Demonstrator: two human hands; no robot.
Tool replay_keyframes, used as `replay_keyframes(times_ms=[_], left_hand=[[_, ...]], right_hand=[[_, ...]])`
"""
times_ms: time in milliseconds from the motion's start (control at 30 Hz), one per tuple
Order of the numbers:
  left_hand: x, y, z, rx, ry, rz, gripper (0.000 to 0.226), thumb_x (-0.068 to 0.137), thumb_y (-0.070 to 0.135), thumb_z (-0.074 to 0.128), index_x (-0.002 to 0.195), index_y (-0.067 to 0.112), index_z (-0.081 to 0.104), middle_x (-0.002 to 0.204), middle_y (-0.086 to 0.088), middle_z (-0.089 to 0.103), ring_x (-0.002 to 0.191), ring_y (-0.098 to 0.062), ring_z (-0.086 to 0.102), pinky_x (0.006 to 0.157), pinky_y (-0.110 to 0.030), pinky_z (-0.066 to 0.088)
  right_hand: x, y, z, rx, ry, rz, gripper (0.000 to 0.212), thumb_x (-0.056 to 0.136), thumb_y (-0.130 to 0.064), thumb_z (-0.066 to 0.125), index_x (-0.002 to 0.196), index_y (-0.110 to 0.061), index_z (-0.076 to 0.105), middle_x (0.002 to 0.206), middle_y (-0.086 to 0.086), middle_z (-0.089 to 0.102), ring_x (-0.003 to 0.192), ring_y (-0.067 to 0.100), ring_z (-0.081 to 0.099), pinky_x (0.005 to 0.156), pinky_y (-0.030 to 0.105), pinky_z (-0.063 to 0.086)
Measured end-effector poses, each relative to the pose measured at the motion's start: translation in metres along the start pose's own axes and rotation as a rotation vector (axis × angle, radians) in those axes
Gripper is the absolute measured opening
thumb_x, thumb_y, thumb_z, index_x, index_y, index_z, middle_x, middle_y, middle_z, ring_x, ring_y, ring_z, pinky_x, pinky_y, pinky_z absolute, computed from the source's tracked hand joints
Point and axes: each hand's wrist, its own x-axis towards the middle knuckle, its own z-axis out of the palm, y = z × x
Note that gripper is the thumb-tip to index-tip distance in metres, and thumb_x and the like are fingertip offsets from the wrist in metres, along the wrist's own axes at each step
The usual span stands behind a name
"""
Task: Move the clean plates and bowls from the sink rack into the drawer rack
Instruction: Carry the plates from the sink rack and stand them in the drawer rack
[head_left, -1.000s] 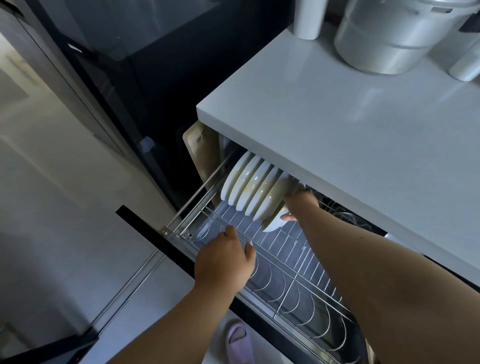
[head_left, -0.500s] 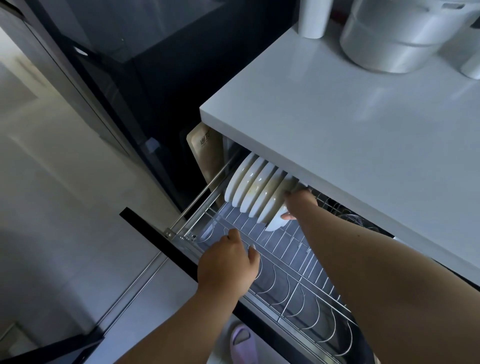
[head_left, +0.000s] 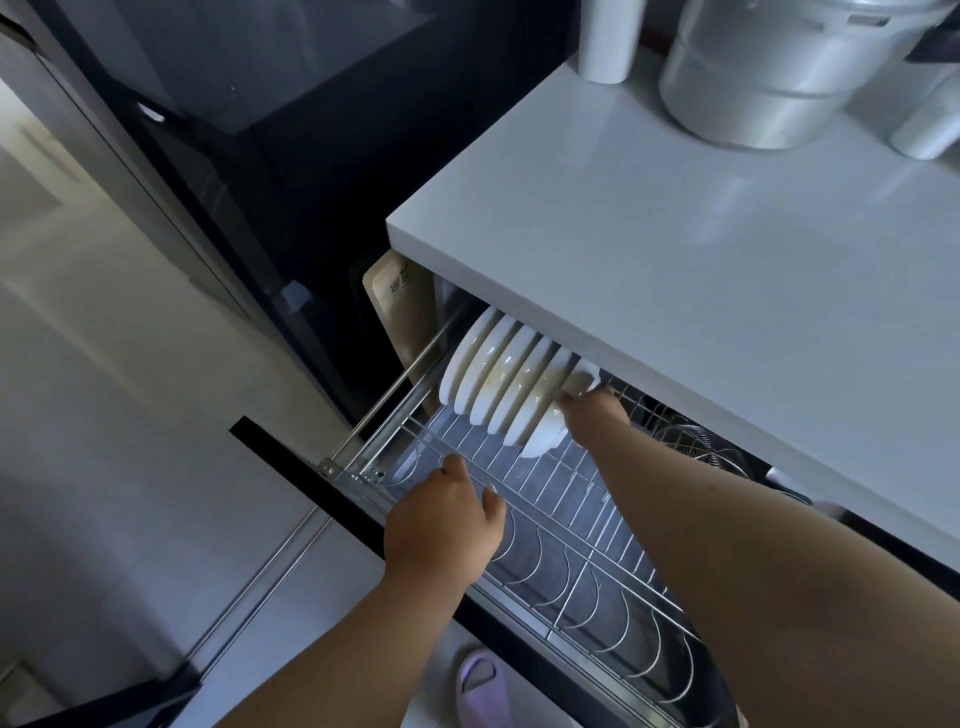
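A pulled-out wire drawer rack sits under the white counter. Several white bowls stand on edge in a row at its far left, partly under the counter lip. My right hand reaches in at the row's right end and grips the last bowl by its rim; its fingers are partly hidden under the counter. My left hand rests on the rack's front wire rail, fingers curled over it, holding no dish.
The white counter overhangs the drawer and carries a metal pot and white containers. A cutting board stands left of the bowls. A wire strainer lies deeper in the drawer. A purple slipper is on the floor below.
The view has shifted slightly. My right hand has pushed a little further in against the last bowl, and my left hand has stayed on the front rail.
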Motion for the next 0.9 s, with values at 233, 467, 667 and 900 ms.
replay_keyframes(times_ms=[233, 467, 667, 900], left_hand=[[0.0, 0.001, -0.002, -0.022, -0.01, -0.015, 0.046, 0.095, 0.045, 0.036, 0.127, 0.012, 0.044, 0.102, -0.001, 0.066, 0.084, -0.02, 0.064, 0.06, -0.028, 0.045], [-0.001, 0.002, -0.004, -0.031, -0.034, 0.01, 0.049, 0.096, 0.045, 0.039, 0.133, 0.013, 0.043, 0.105, 0.0, 0.067, 0.084, -0.018, 0.064, 0.066, -0.028, 0.047], [-0.006, 0.013, -0.013, -0.031, -0.111, 0.019, 0.043, 0.095, 0.046, 0.039, 0.128, 0.017, 0.045, 0.115, 0.0, 0.065, 0.096, -0.023, 0.062, 0.083, -0.036, 0.049], [-0.015, 0.111, -0.012, -0.229, -0.186, 0.223, 0.022, 0.095, 0.036, 0.046, 0.11, 0.019, 0.047, 0.09, 0.0, 0.061, 0.077, -0.019, 0.059, 0.066, -0.03, 0.048]], right_hand=[[-0.029, 0.019, -0.011, 0.043, -0.192, 0.032, 0.044, 0.096, -0.039, 0.048, 0.099, 0.005, 0.05, 0.078, 0.007, 0.056, 0.083, 0.027, 0.061, 0.081, 0.032, 0.05], [-0.056, 0.04, -0.042, 0.126, -0.247, 0.002, 0.033, 0.097, -0.036, 0.05, 0.077, -0.01, 0.054, 0.066, 0.005, 0.052, 0.072, 0.024, 0.056, 0.091, 0.041, 0.054], [-0.079, 0.072, -0.086, 0.164, -0.21, -0.041, 0.032, 0.096, -0.032, 0.051, 0.069, -0.015, 0.05, 0.07, 0.004, 0.054, 0.078, 0.023, 0.056, 0.088, 0.042, 0.054], [-0.102, 0.126, -0.144, 0.327, -0.156, -0.047, 0.04, 0.097, -0.03, 0.051, 0.116, 0.003, 0.062, 0.111, 0.023, 0.068, 0.077, 0.023, 0.061, 0.088, 0.045, 0.056]])
